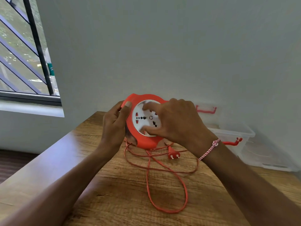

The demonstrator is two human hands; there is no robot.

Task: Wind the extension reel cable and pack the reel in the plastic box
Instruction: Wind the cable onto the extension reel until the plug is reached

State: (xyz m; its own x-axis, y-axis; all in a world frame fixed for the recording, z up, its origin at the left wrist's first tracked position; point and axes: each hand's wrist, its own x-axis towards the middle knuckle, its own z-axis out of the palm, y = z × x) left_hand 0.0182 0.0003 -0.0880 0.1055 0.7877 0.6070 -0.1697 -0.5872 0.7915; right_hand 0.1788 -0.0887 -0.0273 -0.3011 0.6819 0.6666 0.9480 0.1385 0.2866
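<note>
Although the extension reel (145, 119) turns its white socket face to the camera, no brand name can be read on it. It shows only black pin holes, small red shutters and a thin ring at the centre. The one legible mark is a pale "S" on the green label of a clear bottle (51, 69), far to the left of the reel against the barred window (19, 46).

The reel is held up off the wooden table (114, 201), tilted so its face looks back at the person. The left hand (114, 121) grips the reel's left edge, with the thumb laid flat over the orange rim and the fingers curled round behind the casing. The right hand (177, 123) comes in from the reel's right with the wrist raised. Its fingers curl onto the upper part of the white disc and its thumb presses into the lower part, so it holds the disc between them; the fingertips are blurred. A red-and-white braided wristband (210, 149) sits on that wrist.

Below the reel, the orange cable (171, 211) lies unwound in loose crossing loops on the table. The two-pin plug (174, 154) lies just below the reel's right side, pins toward the camera. To the right of the reel, partly behind the right hand, stands the clear plastic box (234, 132) with red latches, against the wall.
</note>
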